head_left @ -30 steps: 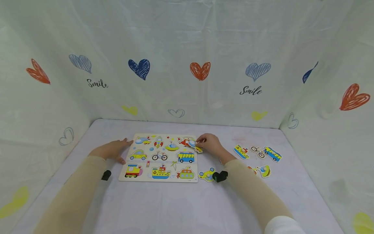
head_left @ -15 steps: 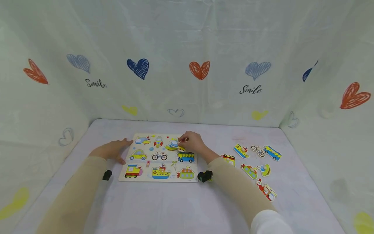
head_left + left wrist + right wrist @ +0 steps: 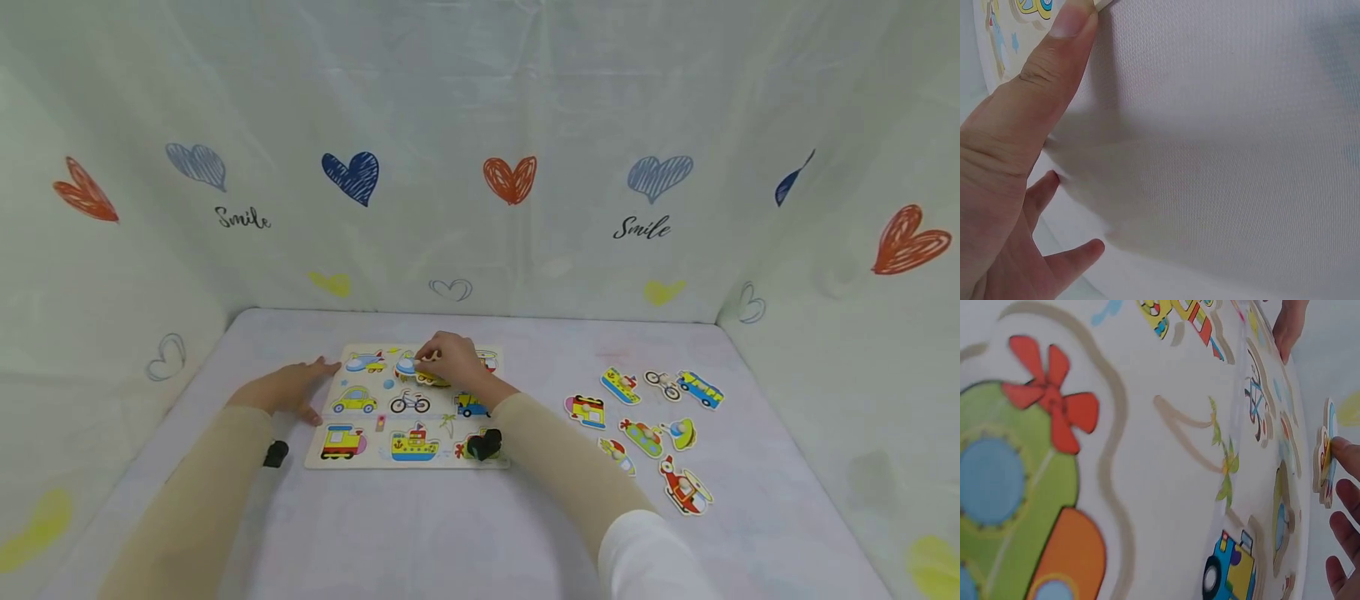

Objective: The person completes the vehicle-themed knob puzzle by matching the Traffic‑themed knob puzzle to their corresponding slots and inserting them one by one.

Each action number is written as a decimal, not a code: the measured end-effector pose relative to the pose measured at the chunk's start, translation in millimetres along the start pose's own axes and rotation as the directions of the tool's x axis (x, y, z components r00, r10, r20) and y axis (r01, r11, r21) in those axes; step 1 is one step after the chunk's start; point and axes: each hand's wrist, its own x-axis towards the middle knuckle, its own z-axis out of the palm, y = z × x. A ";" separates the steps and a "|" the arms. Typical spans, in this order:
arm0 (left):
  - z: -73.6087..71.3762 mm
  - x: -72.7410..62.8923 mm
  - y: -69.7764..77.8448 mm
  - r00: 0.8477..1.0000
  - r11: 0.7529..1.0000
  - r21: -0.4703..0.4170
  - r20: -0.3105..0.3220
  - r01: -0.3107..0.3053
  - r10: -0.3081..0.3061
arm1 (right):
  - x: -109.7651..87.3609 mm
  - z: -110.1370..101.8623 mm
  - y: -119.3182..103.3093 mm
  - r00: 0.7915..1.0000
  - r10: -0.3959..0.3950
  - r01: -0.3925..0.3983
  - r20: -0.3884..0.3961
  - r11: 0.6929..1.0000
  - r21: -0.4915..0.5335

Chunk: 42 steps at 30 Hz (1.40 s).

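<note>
A wooden puzzle board [image 3: 378,462] with printed vehicle shapes lies flat on the table. At its left edge my left hand [image 3: 285,389] rests with fingers spread, thumb touching the edge; in the left wrist view the thumb [image 3: 1041,69] is at the board's corner. My right hand [image 3: 456,360] pinches an airplane puzzle piece [image 3: 405,367], blue and yellow. It is held above the board's top row, near the rocket and flying saucer shapes. In the right wrist view the airplane piece [image 3: 1325,456] stands on edge, clear of the board. The right hand and forearm hide part of the right side.
Loose pieces lie to the right: a boat [image 3: 620,387], bicycle [image 3: 662,385], bus [image 3: 701,389], train [image 3: 586,411], submarine [image 3: 642,437], flying saucer [image 3: 682,433], rocket [image 3: 618,456] and helicopter [image 3: 686,486]. A patterned curtain [image 3: 450,250] surrounds the table's back and sides.
My right hand has carried the airplane piece leftward, from the board's right edge across its top row. The moving forearm has uncovered the train, rocket and helicopter pieces. My left hand stays put.
</note>
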 end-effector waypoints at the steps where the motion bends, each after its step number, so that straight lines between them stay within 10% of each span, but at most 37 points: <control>1: 0.6 0.6 0.0 1.000 1.000 0.002 -0.002 0.002 -0.002 | 2.2 1.5 -2.0 1.000 -0.007 0.007 -0.002 1.000 -0.001; 29: -0.2 1.7 -0.8 1.000 0.999 0.033 -0.002 -0.015 0.015 | 55.7 43.7 -41.2 0.999 0.033 -0.033 -0.012 0.998 -0.053; 42: 1.7 4.5 -2.0 1.000 0.999 0.037 -0.011 -0.012 0.013 | 60.6 59.4 -36.9 0.993 0.117 -0.113 -0.036 0.988 0.104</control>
